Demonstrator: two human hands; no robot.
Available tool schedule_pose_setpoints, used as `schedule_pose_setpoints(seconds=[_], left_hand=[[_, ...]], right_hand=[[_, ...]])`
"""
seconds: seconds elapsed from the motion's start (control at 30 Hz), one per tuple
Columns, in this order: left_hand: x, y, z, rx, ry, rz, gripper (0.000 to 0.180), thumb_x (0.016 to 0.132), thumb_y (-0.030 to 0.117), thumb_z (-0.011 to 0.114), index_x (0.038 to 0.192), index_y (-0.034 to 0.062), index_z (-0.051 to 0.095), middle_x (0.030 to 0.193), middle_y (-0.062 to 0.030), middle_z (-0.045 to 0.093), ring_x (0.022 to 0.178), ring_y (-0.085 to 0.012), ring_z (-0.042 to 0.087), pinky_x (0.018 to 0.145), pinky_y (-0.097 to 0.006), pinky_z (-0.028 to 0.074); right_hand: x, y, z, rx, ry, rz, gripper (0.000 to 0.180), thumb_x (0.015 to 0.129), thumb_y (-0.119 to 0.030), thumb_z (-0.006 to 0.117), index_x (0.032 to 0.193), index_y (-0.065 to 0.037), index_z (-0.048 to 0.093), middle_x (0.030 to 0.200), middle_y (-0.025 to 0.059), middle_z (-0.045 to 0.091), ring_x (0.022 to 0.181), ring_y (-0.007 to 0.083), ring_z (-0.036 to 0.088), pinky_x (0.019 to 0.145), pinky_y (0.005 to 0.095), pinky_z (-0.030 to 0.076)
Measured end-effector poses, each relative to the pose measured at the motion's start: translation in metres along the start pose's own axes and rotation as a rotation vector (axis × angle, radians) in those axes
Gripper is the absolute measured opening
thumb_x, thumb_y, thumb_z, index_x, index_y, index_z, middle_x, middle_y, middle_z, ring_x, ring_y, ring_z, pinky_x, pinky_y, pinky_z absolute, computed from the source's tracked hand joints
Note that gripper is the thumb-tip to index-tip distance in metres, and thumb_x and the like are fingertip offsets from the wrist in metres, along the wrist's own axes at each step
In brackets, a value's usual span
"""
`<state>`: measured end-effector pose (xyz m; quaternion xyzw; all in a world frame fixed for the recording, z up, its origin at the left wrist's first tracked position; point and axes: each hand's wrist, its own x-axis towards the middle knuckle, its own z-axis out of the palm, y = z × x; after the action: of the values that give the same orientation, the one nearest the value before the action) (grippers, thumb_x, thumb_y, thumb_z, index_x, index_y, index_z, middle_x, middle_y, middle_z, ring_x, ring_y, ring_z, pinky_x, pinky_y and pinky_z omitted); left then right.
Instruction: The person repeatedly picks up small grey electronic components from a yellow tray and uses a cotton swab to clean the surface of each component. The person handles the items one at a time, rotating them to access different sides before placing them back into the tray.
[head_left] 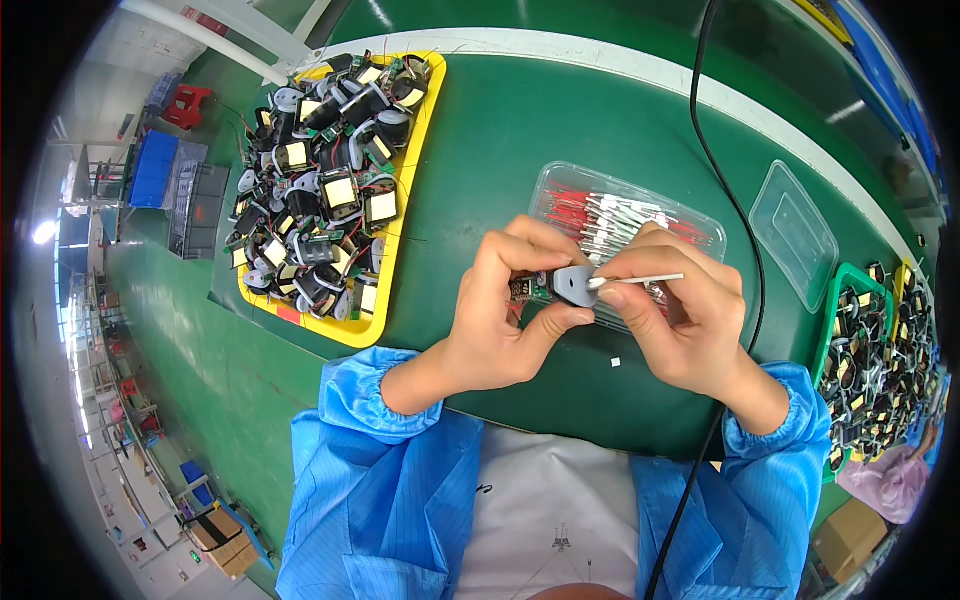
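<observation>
Above the green tabletop, my left hand (497, 318) is closed on a small device with a grey oval end (574, 286) and a green circuit board (541, 288). My right hand (692, 312) pinches a thin white stick-like piece (655, 278), whose thicker white end is at the right edge of the grey part. Whether the two are joined there I cannot tell. Just behind my hands, a clear plastic box (548, 178) holds many thin white and red leads (615, 218), partly hidden by my fingers. A tiny white square (616, 363) lies on the table below my right hand.
A yellow tray (408, 200) heaped with similar black-and-grey devices stands at the left. A clear lid (793, 235) lies at the right, and a black cable (728, 170) runs down beside my right hand. Farther right is a green tray (835, 310) of more devices.
</observation>
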<state>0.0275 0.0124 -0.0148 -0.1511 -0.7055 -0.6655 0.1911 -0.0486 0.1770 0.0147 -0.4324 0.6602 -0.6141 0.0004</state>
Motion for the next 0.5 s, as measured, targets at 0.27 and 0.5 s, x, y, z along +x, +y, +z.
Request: schedule_pose_setpoints(seconds=[0.27,0.5], left_hand=[[0.0014,0.0040,0.0003,-0.096,-0.022,-0.103,0.037,0.082,0.004,0.069,0.103,0.0018,0.039,0.102,-0.0166,0.052,0.092,-0.0200,0.055,0.082,-0.031,0.046],[0.0022,0.0069,0.0032,-0.259,0.016,-0.193,0.033,0.086,0.005,0.065,0.107,0.0035,0.039,0.109,-0.0145,0.049,0.099,-0.0186,0.052,0.088,-0.029,0.046]], right_hand=[[0.0020,-0.0012,-0.0011,-0.065,-0.003,-0.045,0.010,0.078,0.005,0.068,0.086,0.003,0.063,0.076,0.0113,0.062,0.060,0.0175,0.057,0.048,0.0260,0.045],[0.0034,0.0014,-0.0058,-0.097,-0.039,0.013,0.017,0.077,-0.002,0.072,0.091,0.001,0.064,0.077,0.0082,0.062,0.061,0.0140,0.057,0.050,0.0254,0.046]])
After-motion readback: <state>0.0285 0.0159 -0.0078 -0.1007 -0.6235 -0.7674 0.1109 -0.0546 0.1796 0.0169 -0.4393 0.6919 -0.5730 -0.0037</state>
